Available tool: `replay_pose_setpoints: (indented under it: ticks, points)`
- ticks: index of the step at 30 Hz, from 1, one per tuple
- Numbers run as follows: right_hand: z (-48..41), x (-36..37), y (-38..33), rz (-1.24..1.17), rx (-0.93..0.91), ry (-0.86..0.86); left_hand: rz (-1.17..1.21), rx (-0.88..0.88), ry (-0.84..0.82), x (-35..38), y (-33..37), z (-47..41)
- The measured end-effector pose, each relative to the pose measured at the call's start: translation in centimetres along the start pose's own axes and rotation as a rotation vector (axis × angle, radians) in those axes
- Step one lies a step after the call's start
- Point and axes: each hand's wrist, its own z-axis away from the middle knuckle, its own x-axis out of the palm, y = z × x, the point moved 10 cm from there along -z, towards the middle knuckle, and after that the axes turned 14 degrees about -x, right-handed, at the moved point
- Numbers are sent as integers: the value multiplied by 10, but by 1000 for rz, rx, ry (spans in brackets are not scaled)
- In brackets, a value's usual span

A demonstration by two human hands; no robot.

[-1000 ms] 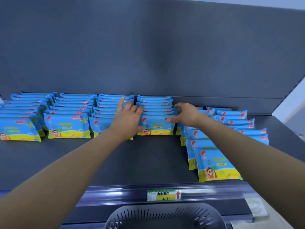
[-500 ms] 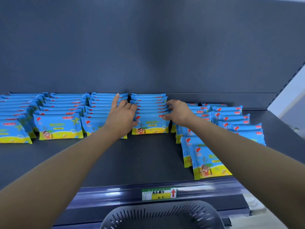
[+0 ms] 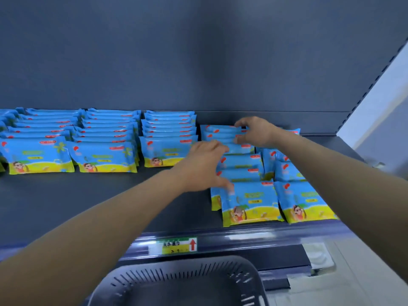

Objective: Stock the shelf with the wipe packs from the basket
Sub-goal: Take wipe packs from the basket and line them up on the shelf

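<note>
Blue and yellow wipe packs stand in neat rows (image 3: 103, 157) along the left and middle of the dark shelf (image 3: 88, 206). To their right a looser, leaning row of packs (image 3: 247, 202) runs from the back to the front edge. My left hand (image 3: 205, 164) spans that row's left side, with its thumb on the front pack and its fingers further back. At the far end of the same row, my right hand (image 3: 256, 133) pinches the rear packs between fingers and thumb. The dark slotted basket (image 3: 242, 265) sits below the shelf; no packs show inside it.
Another leaning row of packs (image 3: 304, 202) stands at the far right, close to the shelf's end. A green and yellow price label (image 3: 176, 245) is fixed on the shelf's front rail. Bare shelf lies in front of the neat rows.
Both hands have left the fourth neat row and moved right onto the leaning row. The view has shifted right with them.
</note>
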Motion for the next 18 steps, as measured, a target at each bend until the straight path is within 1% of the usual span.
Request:
replay_pose_setpoints:
  ticks: [2,3,5,8,11,14,18]
  points:
    - [-1,1,12,6,-32,-55,-145,-36,-98,33,12,-1]
    - [-3,2,16,-4,-47,-78,-195,-49,-108,43,15,-2]
    - [-8,7,22,-27,-78,-135,-217,-89,-83,49,18,-5]
    - [-14,16,24,7,-143,-227,-207,-152,-26,42,17,-9]
    - [-20,19,25,-16,-155,-263,-215,-179,32,29,19,-13]
    - [-30,23,23,6,-166,-289,-269,-171,66,21,22,-16]
    - [-43,34,26,94,-122,-378,-283,-148,83,21,22,-18]
